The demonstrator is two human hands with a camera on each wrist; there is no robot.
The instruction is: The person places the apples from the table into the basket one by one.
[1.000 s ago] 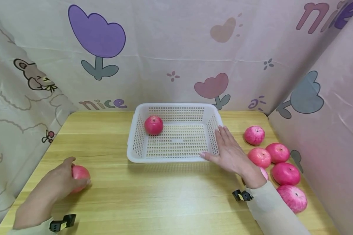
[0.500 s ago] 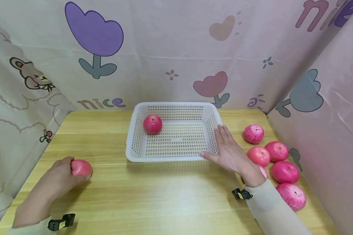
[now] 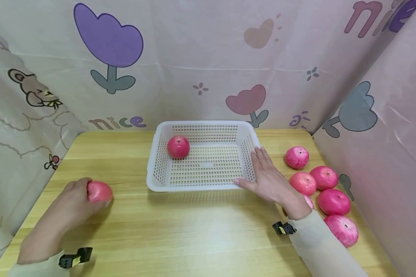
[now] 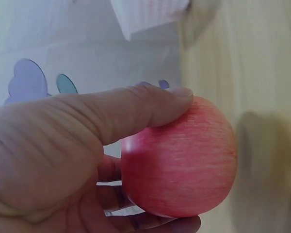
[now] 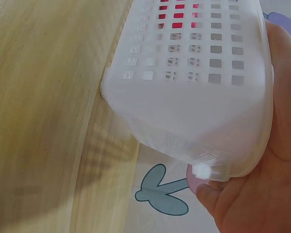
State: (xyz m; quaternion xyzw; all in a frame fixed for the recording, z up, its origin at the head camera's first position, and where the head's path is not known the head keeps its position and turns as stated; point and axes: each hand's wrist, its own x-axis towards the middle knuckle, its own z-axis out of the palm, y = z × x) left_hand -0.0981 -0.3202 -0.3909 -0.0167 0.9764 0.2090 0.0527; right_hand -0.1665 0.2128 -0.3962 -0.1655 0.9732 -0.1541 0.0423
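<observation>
My left hand (image 3: 75,201) grips a red apple (image 3: 100,191) over the left part of the table. In the left wrist view the thumb lies across the apple's (image 4: 184,160) upper side and the other fingers curl beneath it. A shadow falls on the wood beside the fruit. A white perforated plastic basket (image 3: 201,187) stands at the back middle, with one red apple (image 3: 178,147) at its left end. On the basket's right rim rests my right hand (image 3: 271,180), fingers extended, thumb at the front corner. The right wrist view shows the palm against the rim.
Several pink-red apples (image 3: 334,202) lie in a group at the table's right side, one partly hidden by the right wrist. Printed cloth (image 3: 183,46) hangs behind and along both sides of the wooden table (image 3: 180,234).
The left hand has moved slightly away from me and to the right with the apple, which has turned a little in the grip. The right hand has stayed on the basket.
</observation>
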